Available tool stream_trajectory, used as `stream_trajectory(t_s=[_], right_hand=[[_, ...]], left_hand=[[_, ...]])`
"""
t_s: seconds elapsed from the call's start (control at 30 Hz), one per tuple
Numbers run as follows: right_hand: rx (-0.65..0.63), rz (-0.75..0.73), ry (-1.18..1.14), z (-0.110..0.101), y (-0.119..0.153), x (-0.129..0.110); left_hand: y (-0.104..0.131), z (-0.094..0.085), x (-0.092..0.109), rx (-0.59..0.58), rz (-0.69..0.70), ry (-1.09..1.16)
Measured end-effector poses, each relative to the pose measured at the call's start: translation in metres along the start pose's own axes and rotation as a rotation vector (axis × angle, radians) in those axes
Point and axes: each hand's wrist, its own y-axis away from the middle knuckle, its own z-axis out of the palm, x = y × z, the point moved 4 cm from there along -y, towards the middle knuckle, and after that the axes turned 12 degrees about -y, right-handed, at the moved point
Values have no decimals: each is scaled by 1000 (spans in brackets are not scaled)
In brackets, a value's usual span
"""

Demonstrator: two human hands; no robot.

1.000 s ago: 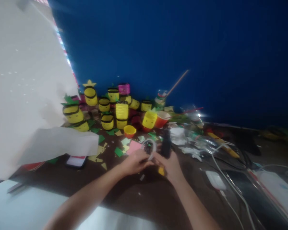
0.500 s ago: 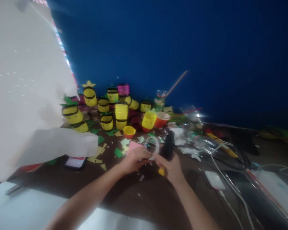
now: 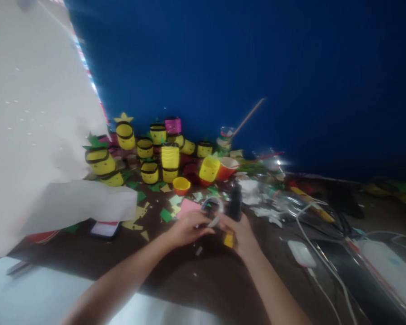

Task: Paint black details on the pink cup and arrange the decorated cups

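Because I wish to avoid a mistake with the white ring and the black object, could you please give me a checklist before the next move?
1. Left hand on the white ring: ok, fingers at its lower edge.
2. Right hand around the black object: ok.
3. Right fingers clear of the ring: cannot tell, they overlap in this view.
4. Surface near the hands free of paper: not ok, pink paper lies just beyond the left hand.
5. Phone apart from both hands: ok, it lies off to the left.
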Motion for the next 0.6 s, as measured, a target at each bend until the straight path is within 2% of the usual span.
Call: stream_trajectory(t_s=[0.13, 0.3, 0.43, 0.6], right_hand=[[-1, 81, -65, -2, -2, -2], [-106, 201, -120, -2, -5, -7], [-99, 156, -124, 1, 0, -3], [-97, 147, -73, 0, 1, -1]], left_hand=[[-3, -5, 5, -12, 16, 19], [-5, -11, 10, 51, 23, 11], [-4, -11, 8, 59, -30, 3], [-3, -9, 10, 27, -16, 8]])
